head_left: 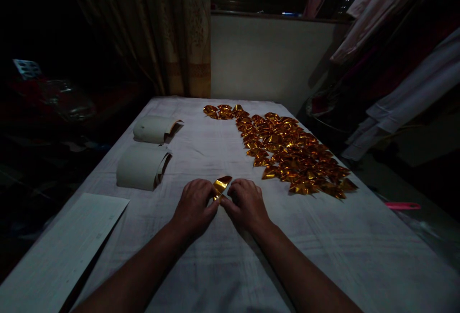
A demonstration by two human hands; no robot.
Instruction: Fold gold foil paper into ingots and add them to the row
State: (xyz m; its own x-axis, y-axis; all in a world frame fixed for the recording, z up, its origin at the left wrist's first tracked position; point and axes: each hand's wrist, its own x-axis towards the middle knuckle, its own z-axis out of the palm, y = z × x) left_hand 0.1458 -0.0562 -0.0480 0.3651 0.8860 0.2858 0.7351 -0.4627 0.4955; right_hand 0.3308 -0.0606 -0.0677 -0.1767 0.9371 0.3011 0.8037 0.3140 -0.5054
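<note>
A small folded piece of shiny gold foil paper (222,184) is between my two hands, over the middle of the table. My left hand (194,205) pinches its left side between thumb and fingers. My right hand (248,202) is closed at its right side, with the thumb at the near end of the foil. The fingertips meet close together, so part of the piece is hidden. To the right lies a spread of many folded gold foil pieces (283,147), pointed at their ends, reaching back along the table.
Two curled stacks of pale paper or card (138,167) lie on the left of the cloth-covered table (201,155). A flat pale sheet (72,250) rests at the near left edge. Behind are a curtain (172,35) and a wall; clothes (413,87) hang at right. The room is dim.
</note>
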